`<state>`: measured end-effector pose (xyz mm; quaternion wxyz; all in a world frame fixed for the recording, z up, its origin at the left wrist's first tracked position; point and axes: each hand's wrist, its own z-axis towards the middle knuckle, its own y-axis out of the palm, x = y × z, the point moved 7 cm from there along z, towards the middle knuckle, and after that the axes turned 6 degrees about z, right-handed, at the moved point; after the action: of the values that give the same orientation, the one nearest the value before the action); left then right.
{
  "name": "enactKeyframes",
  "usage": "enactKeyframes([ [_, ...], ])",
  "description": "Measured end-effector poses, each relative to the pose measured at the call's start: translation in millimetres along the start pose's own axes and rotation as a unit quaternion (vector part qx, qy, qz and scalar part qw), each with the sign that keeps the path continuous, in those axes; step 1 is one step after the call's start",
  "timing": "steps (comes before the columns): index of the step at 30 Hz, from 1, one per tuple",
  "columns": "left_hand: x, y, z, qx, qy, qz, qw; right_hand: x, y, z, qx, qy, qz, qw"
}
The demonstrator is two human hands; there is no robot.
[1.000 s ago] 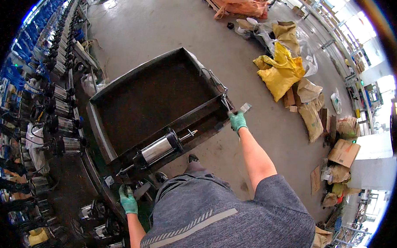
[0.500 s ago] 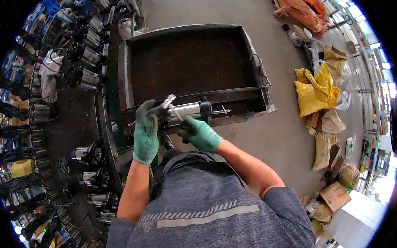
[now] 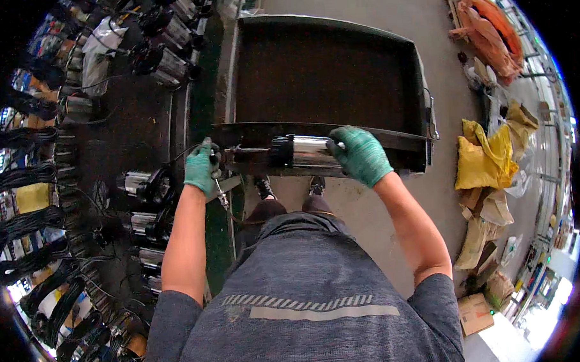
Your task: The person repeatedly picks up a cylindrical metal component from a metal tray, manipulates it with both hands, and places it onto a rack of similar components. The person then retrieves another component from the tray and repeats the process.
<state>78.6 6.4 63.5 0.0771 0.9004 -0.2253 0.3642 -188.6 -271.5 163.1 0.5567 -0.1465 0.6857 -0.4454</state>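
A shiny steel motor cylinder [image 3: 311, 149] with a black end lies across the near ledge of a dark metal tray, its thin shaft [image 3: 254, 150] pointing left. My right hand [image 3: 364, 156], in a green glove, is closed over the cylinder's right end and hides it. Past the shaft's tip, on the left, my gloved left hand [image 3: 201, 168] is closed with a slim silver metal tool [image 3: 222, 194] slanting down from its fingers. The tool's exact kind is unclear. Whether the left fingers touch the shaft cannot be made out.
Beyond the ledge is the dark rectangular tray [image 3: 418, 68] with raised sides. More motors [image 3: 137, 183] and black cable coils [image 3: 25, 177] line the left. Yellow sacks [image 3: 474, 162], an orange bundle [image 3: 489, 33] and a cardboard box [image 3: 475, 313] lie on the right. My feet stand below the ledge.
The motor has been turned end for end: its black end and shaft pointed right and now point left. My hands have moved apart, the right onto the cylinder's end. The view has shifted.
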Motion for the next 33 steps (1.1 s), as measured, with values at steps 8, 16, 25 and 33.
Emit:
enactKeyframes([
  [8, -30, -1, 44, -0.052, -0.055, 0.058, 0.995, 21, 7, 0, 0.088, 0.067, 0.000, 0.994],
  [16, -21, 11, 36, -0.049, -0.081, 0.081, 0.992, 16, 3, 2, 0.102, 0.075, -0.009, 0.992],
  [25, -31, 5, 51, -0.117, -0.118, 0.063, 0.984, 20, 5, 1, 0.116, 0.044, -0.023, 0.992],
  [33, -25, 8, 48, -0.074, -0.104, 0.100, 0.987, 19, 5, 3, 0.117, 0.038, -0.021, 0.992],
])
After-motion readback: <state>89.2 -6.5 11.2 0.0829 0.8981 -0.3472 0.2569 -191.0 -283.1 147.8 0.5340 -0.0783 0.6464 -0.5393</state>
